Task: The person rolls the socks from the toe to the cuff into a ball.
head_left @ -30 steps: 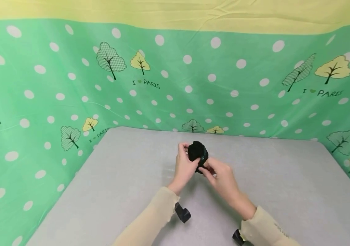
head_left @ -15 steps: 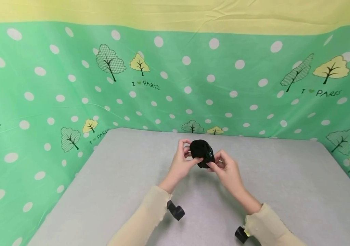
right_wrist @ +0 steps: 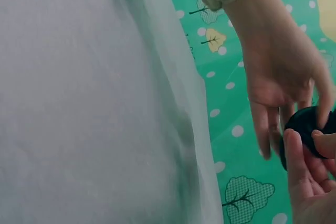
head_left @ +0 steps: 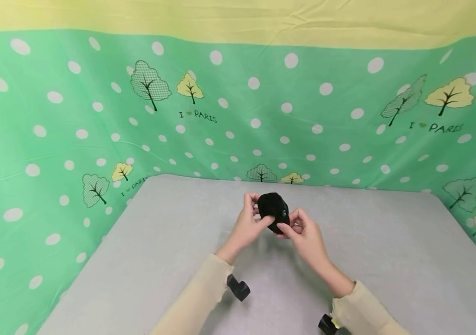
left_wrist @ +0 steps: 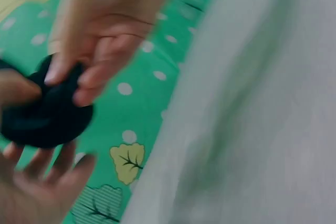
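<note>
A small black rounded item [head_left: 272,207], soft and cloth-like, is up between both hands above the far middle of the table. Near its right edge sits a tiny shiny spot; its exact kind cannot be made out. My left hand [head_left: 246,228] holds it from the left, thumb across its face and fingers behind. With thumb and fingers, my right hand [head_left: 310,237] pinches its lower right edge. In the left wrist view the black item [left_wrist: 47,121] looks dark and blurred. The right wrist view shows it partly covered by fingers.
A grey table [head_left: 170,242] spreads beneath the hands. Green curtain cloth [head_left: 229,97] with white dots and printed trees rises behind it and at both sides. Black wrist cameras hang below both cream sleeves [head_left: 197,293].
The black item has turned and shows a broader face, slightly further right. My right hand has shifted right to its lower right edge, and my left forearm has moved left.
</note>
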Available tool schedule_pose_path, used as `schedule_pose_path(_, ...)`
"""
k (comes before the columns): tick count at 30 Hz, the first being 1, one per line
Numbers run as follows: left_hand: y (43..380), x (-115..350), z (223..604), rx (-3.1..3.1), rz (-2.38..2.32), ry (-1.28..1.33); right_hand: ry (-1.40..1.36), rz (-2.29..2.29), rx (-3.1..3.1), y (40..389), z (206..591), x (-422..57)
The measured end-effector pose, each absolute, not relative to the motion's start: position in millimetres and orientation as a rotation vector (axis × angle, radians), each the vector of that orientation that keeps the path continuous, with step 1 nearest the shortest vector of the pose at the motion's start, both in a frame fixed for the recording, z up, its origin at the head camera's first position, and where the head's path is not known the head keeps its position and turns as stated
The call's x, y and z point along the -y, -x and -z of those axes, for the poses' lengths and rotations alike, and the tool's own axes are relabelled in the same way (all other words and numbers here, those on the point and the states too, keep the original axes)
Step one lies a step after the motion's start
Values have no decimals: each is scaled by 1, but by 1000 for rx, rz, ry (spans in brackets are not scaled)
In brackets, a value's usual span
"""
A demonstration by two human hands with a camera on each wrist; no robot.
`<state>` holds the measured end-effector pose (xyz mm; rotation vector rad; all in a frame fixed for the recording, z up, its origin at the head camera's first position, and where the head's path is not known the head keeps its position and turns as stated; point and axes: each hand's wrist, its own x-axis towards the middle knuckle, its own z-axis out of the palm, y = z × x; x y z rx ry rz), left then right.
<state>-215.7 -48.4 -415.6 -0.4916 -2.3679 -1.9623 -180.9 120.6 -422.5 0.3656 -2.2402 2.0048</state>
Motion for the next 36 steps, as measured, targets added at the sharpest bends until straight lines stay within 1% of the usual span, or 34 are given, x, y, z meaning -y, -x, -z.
schedule_pose_path(4, 218, 57, 414, 2326, 2205, 528, -362, -2012, 2343, 183, 417, -130)
schedule_pose_path(12, 218, 59, 415, 2428, 2078, 603, -361, -1802, 2405, 194, 402, -144)
schedule_pose_path(16, 215, 57, 416, 2452, 2018, 560, -376, -1694, 2476, 198, 399, -145)
schedule_pose_path(19, 214, 56, 417, 2435, 1987, 541, -376, -1543, 2582, 197, 396, -144)
schedule_pose_path(25, 213, 56, 420, 2446, 1861, 610, -422, -1158, 2821, 195, 392, -142)
schedule_pose_path(29, 214, 55, 421, 2481, 1736, 559, -500, -1018, 2865, 193, 391, -142)
schedule_pose_path(36, 217, 55, 422, 2546, 1474, 392, -608, -1101, 2817, 187, 395, -141)
